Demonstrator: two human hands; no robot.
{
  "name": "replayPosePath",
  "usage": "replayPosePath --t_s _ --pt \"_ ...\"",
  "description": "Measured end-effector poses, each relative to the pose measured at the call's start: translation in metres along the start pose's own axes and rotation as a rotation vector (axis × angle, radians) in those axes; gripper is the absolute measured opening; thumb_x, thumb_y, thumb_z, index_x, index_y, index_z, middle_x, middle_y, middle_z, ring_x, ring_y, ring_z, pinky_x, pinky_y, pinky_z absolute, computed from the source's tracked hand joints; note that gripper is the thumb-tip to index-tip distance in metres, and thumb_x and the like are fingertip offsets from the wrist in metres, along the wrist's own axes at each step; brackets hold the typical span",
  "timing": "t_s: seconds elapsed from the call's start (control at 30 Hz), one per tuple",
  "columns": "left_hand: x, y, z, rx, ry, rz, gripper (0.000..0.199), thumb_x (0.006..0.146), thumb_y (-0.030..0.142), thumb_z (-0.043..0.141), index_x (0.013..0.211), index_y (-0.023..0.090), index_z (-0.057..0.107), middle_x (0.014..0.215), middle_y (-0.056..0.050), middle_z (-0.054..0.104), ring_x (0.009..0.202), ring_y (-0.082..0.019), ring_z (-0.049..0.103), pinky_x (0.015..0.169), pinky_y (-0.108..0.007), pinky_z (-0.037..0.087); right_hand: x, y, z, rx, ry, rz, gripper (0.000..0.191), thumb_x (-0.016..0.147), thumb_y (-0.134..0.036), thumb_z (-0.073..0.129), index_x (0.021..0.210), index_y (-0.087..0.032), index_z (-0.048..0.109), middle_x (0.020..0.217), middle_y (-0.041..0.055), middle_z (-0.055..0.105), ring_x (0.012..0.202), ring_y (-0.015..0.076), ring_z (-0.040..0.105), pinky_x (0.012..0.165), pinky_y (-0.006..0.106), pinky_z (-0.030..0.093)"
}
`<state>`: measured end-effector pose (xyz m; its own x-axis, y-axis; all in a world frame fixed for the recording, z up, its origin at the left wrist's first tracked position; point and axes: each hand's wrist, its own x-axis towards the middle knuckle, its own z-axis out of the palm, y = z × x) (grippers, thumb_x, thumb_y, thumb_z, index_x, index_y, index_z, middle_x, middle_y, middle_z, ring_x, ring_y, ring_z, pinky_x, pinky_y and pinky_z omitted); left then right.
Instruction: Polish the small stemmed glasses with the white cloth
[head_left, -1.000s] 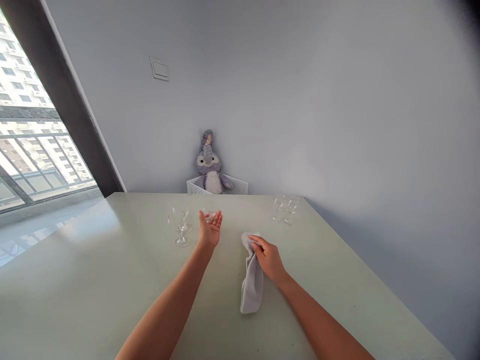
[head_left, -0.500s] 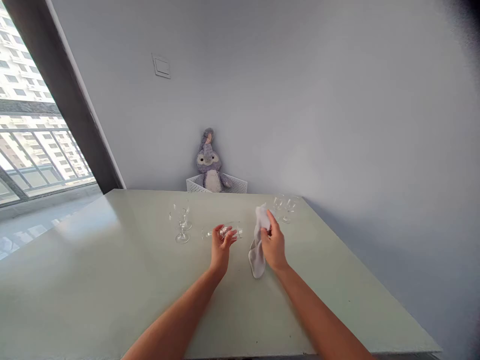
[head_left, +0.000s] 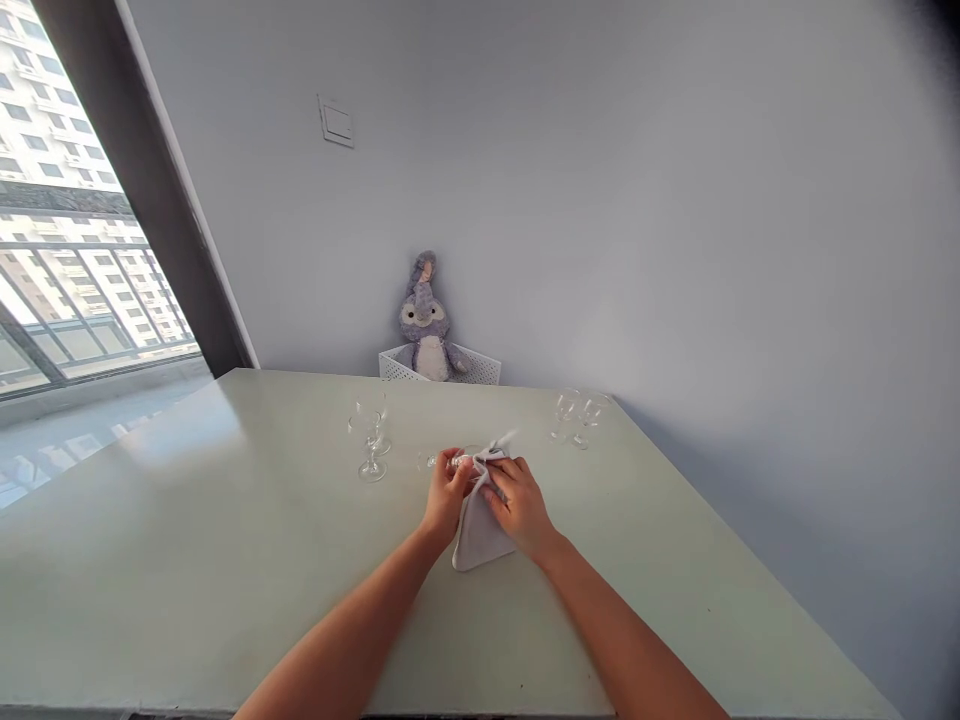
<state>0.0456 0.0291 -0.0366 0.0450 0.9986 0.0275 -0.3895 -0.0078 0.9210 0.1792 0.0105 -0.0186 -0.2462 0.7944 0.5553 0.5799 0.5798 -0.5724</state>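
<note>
My left hand (head_left: 446,495) is closed around a clear stemmed glass (head_left: 433,461), which lies sideways with its foot pointing left. In my right hand (head_left: 519,505) a white cloth (head_left: 482,535) is gripped and pressed against the glass's bowl end at the right. The cloth covers most of the bowl, and its lower part hangs down toward the table. Whether any cloth is inside the bowl I cannot tell. Left of my hands, two clear stemmed glasses (head_left: 372,468) stand upright close together.
Two more stemmed glasses (head_left: 583,440) stand near the far right corner of the pale green table (head_left: 247,560). Behind the far edge, a purple plush toy (head_left: 430,355) sits in a white perforated basket (head_left: 478,369). A wall rises along the right; a window is at left.
My right hand has moved left with the cloth, bringing it from beside the glass onto its bowl end. My left hand still holds the glass. The view has shifted slightly.
</note>
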Motion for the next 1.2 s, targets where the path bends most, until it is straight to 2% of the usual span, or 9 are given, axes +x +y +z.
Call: replayPosePath --t_s 0.1,0.23,0.37,0.47,0.57,0.73,0.83,0.97,1.2 --pt "-0.001 -0.002 -0.002 0.154 -0.046 0.064 0.04 0.072 0.048 0.057 0.096 0.018 0.044 0.074 0.0 0.058 0.067 -0.013 0.057 0.061 -0.024 0.044 -0.006 0.003 0.001 0.051 -0.083 0.016 0.038 0.08 -0.023 0.05 0.118 -0.025 0.054 0.11 0.0061 0.059 0.1 0.0231 0.052 0.086 0.041 0.044" --pt "-0.001 0.002 -0.007 0.354 -0.14 0.126 0.039 0.073 0.046 0.057 0.098 0.018 0.047 0.077 0.0 0.058 0.067 -0.012 0.054 0.062 -0.024 0.043 -0.01 0.009 0.011 0.517 -0.217 0.332 0.036 0.076 -0.032 0.055 0.111 -0.023 0.058 0.088 0.0036 0.064 0.066 0.0173 0.059 0.059 0.033 0.051" --pt "-0.001 0.015 -0.009 0.245 -0.326 0.133 0.05 0.073 0.042 0.059 0.116 0.022 0.043 0.109 -0.007 0.056 0.086 -0.016 0.056 0.07 -0.027 0.045 -0.007 0.013 0.009 1.108 -0.186 0.572 0.031 0.073 -0.043 0.059 0.089 -0.017 0.065 0.07 0.0026 0.062 0.058 0.0155 0.056 0.052 0.029 0.048" --pt "-0.001 0.025 -0.011 0.142 -0.419 0.155 0.061 0.07 0.036 0.065 0.124 0.026 0.039 0.127 -0.01 0.046 0.1 -0.018 0.053 0.079 -0.029 0.044 -0.006 0.008 0.003 1.299 -0.115 0.645 0.027 0.07 -0.042 0.063 0.08 -0.017 0.065 0.065 0.001 0.061 0.055 0.0121 0.053 0.051 0.024 0.044" --pt "0.0 0.027 -0.012 0.214 -0.371 0.135 0.056 0.071 0.038 0.064 0.121 0.024 0.044 0.119 -0.01 0.054 0.091 -0.018 0.056 0.076 -0.029 0.045 -0.01 0.002 0.006 1.182 -0.1 0.591 0.023 0.068 -0.038 0.067 0.078 -0.017 0.066 0.062 -0.0008 0.059 0.053 0.0098 0.05 0.051 0.022 0.041" --pt "0.001 0.027 -0.017 0.658 -0.154 0.191 0.043 0.076 0.044 0.054 0.114 0.023 0.053 0.069 -0.001 0.063 0.058 -0.013 0.056 0.057 -0.025 0.044 -0.015 -0.003 0.018 1.015 -0.103 0.48 0.026 0.068 -0.041 0.066 0.07 -0.015 0.066 0.058 0.0007 0.057 0.054 0.0132 0.052 0.052 0.026 0.042" --pt "-0.002 0.034 -0.018 0.714 -0.233 0.289 0.04 0.076 0.039 0.055 0.113 0.026 0.055 0.093 -0.004 0.064 0.08 -0.016 0.059 0.071 -0.028 0.047 -0.013 -0.002 0.016 1.213 -0.031 0.615 0.029 0.07 -0.043 0.063 0.074 -0.015 0.066 0.063 0.0031 0.061 0.058 0.015 0.054 0.055 0.028 0.043" --pt "-0.003 0.042 -0.019 0.47 -0.415 0.281 0.057 0.071 0.03 0.063 0.125 0.028 0.044 0.126 -0.007 0.049 0.103 -0.02 0.052 0.086 -0.034 0.044 -0.011 -0.003 0.01 1.37 0.002 0.731 0.032 0.067 -0.044 0.063 0.087 -0.02 0.065 0.079 0.0036 0.064 0.071 0.0182 0.056 0.064 0.031 0.045" --pt "-0.001 0.043 -0.017 0.379 -0.309 0.064 0.052 0.078 0.045 0.05 0.122 0.017 0.048 0.068 -0.002 0.061 0.068 -0.016 0.059 0.069 -0.033 0.05 -0.017 -0.016 0.012 0.598 -0.045 0.342 0.016 0.066 -0.037 0.064 0.065 -0.022 0.066 0.075 0.0042 0.065 0.078 0.0221 0.057 0.071 0.033 0.043"
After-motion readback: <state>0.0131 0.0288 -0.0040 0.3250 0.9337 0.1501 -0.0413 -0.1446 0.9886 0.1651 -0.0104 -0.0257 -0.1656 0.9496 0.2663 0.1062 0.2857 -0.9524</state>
